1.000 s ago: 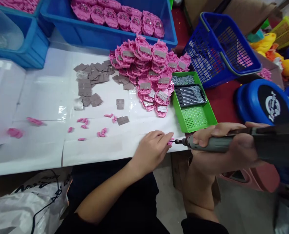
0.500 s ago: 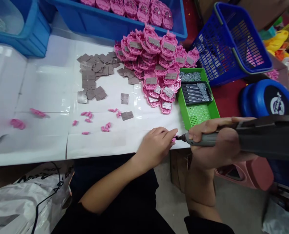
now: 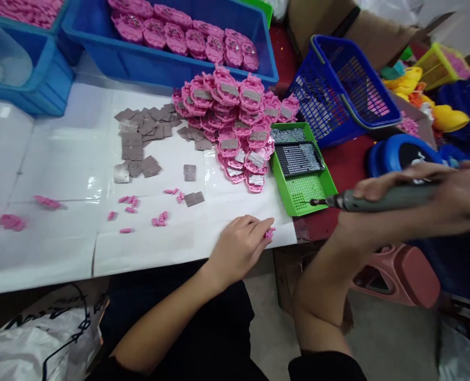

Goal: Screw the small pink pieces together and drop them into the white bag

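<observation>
My left hand (image 3: 241,246) pinches a small pink plastic part (image 3: 269,233) at the table's front edge; the fingers hide most of it. My right hand (image 3: 401,193), blurred by motion, is wrapped round a grey electric screwdriver (image 3: 394,199). Its bit points left, over the front end of the green tray (image 3: 287,203). In that tray lie loose small screws (image 3: 288,136) and a black perforated screw plate (image 3: 292,160). Behind the hands rises a heap of pink casings (image 3: 229,145) fitted with metal plates. Loose grey metal plates (image 3: 132,145) and small pink pieces (image 3: 160,218) lie to the left.
A blue bin (image 3: 159,61) of pink assemblies stands at the back, another blue bin (image 3: 48,79) at far left. A blue basket (image 3: 318,100) stands beyond the green tray. At lower right is a pink stool (image 3: 413,272). Two pink parts (image 3: 12,222) lie on the table's left.
The screwdriver bit has left the pink part in my left hand; my right hand has carried it right and up over the green tray. The left hand keeps its pinch. The view has shifted.
</observation>
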### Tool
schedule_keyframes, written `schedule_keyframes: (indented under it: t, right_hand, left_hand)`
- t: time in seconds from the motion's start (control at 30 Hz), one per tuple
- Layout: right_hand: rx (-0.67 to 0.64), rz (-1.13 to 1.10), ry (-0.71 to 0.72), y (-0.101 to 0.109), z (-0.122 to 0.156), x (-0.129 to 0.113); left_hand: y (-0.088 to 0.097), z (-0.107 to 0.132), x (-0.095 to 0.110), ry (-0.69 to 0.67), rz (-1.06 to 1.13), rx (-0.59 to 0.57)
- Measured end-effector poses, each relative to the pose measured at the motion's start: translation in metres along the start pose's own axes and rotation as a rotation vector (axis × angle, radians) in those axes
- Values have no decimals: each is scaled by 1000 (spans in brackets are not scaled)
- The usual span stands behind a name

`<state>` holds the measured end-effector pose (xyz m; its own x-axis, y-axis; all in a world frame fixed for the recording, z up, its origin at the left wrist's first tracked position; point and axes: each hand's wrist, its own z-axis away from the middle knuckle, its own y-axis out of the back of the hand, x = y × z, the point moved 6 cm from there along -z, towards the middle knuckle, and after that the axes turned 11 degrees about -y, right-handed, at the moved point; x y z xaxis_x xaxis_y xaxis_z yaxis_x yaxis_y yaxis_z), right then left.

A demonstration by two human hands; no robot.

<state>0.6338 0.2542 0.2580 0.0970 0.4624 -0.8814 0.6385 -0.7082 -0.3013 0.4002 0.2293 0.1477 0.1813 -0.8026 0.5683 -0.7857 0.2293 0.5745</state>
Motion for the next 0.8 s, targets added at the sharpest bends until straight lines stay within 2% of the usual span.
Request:
schedule_keyframes:
  t: [0.07, 0.17, 0.3, 0.57, 0.7, 0.8]
  right_hand:
    - [78, 6, 101, -10, -3, 7]
    - [24, 42, 155, -22, -2, 21]
    - [-5, 42, 199, -19, 2, 30]
    - [61, 39, 155, -22, 3, 30]
    - [63, 74, 101, -30, 7, 31]
    - [39, 103, 112, -33, 5, 34]
  left_hand:
    - [3, -1, 1, -7, 1, 22]
    - [5, -1, 1, -5, 2, 44]
    - [6, -2, 3, -10, -5, 46]
    - [8, -6, 4, -4, 16, 52]
    - [7, -5, 3, 10, 20, 44]
    - [6, -4, 2, 3, 21, 43]
